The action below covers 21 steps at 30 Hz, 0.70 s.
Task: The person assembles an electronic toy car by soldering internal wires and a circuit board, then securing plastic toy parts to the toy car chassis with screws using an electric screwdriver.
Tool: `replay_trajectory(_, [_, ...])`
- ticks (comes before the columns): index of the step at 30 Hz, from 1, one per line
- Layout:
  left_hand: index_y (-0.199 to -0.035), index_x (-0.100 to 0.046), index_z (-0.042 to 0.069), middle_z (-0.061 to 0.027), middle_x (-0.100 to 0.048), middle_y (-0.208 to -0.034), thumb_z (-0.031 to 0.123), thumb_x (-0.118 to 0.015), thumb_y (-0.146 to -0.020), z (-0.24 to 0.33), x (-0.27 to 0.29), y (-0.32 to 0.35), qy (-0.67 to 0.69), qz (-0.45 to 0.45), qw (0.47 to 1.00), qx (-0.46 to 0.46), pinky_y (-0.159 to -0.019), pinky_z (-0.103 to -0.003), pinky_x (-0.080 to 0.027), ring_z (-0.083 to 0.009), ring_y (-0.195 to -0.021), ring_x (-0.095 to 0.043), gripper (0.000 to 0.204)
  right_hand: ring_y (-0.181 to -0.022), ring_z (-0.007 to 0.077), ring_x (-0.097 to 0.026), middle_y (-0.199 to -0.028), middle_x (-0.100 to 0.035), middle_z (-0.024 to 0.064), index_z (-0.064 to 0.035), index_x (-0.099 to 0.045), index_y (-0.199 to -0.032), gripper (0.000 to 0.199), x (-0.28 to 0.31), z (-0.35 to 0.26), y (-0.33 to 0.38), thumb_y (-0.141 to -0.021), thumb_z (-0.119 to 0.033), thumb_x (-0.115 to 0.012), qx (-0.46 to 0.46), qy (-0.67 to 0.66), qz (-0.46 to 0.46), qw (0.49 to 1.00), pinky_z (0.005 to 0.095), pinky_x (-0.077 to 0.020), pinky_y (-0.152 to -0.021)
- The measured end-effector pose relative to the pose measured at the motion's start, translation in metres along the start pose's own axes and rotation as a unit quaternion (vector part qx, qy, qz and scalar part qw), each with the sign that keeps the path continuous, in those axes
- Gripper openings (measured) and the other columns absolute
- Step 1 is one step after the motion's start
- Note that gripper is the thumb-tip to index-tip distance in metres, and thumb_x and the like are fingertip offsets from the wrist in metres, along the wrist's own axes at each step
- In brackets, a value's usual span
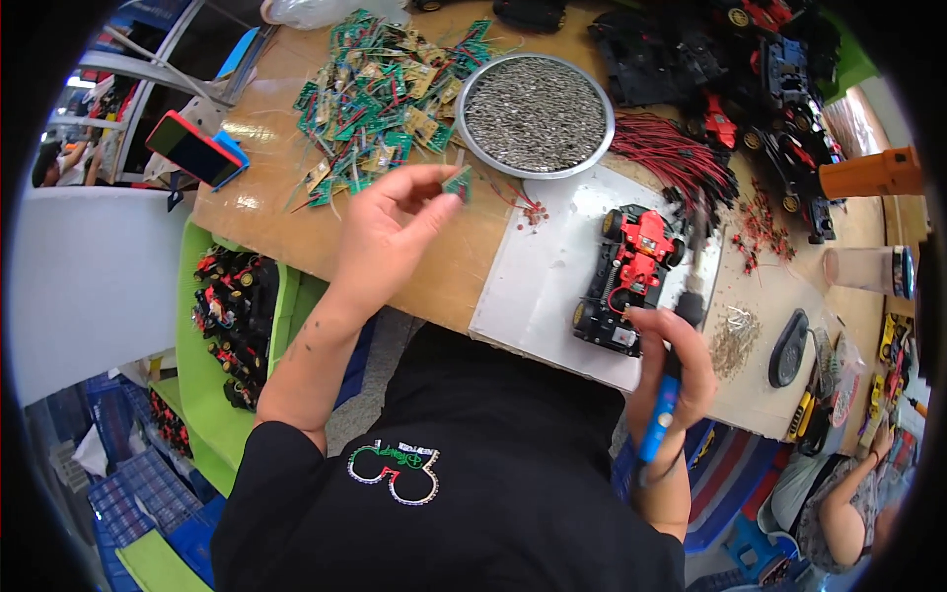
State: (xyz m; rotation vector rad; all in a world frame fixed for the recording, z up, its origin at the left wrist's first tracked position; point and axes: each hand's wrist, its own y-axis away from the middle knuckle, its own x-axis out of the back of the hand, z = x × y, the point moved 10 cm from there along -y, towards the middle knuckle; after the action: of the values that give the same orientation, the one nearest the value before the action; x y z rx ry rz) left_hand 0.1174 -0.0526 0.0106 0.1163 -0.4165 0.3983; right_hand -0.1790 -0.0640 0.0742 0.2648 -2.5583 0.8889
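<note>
If R hand (683, 367) (curled round blue soldering iron (659, 424)) drifts, a hot tip could scorch toy car chassis (643, 249) on white board (523, 266) or nearby red/black wires (659, 148). L hand (387, 225) has small green PCB (458, 184) in thumb/finger pinch, thin grip = poss. drop. Tip blurry, PCB partly covered by L fingers, can't tell if R fingertips touch chassis.

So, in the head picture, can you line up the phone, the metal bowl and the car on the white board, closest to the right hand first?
From the right hand:
1. Car: right beside it, on the white board.
2. Metal bowl: farther up, to its left.
3. Phone: far off at the upper left.
</note>
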Motion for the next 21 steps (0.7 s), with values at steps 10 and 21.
replay_trajectory(10, [-0.126, -0.056, -0.001, -0.0086, -0.063, -0.122, 0.004, -0.067, -0.091, 0.040, -0.097, 0.041, 0.415, -0.157, 0.895, 0.053, -0.092, -0.030, -0.049, -0.0159, -0.107, -0.062, 0.037, -0.081, 0.0112, -0.063, -0.093, -0.066, 0.0053, -0.0073, -0.061, -0.115, 0.039, -0.041, 0.023, -0.014, -0.081, 0.002, -0.076, -0.187, -0.123, -0.043, 0.974, 0.0245, -0.0515, -0.069])
replay_trajectory(21, [-0.145, -0.040, -0.001, -0.0175, -0.058, -0.134, 0.039, -0.039, -0.105, 0.080, -0.111, 0.044, 0.218, -0.242, 0.926, -0.189, -0.116, -0.043, -0.022, -0.0256, -0.132, -0.046, 0.056, -0.086, 0.0096, -0.061, -0.093, -0.063, 0.0025, -0.0055, -0.057, -0.116, 0.036, -0.026, 0.044, 0.004, -0.085, 0.004, -0.072, -0.298, -0.283, -0.030, 0.911, 0.0235, -0.0521, -0.077])
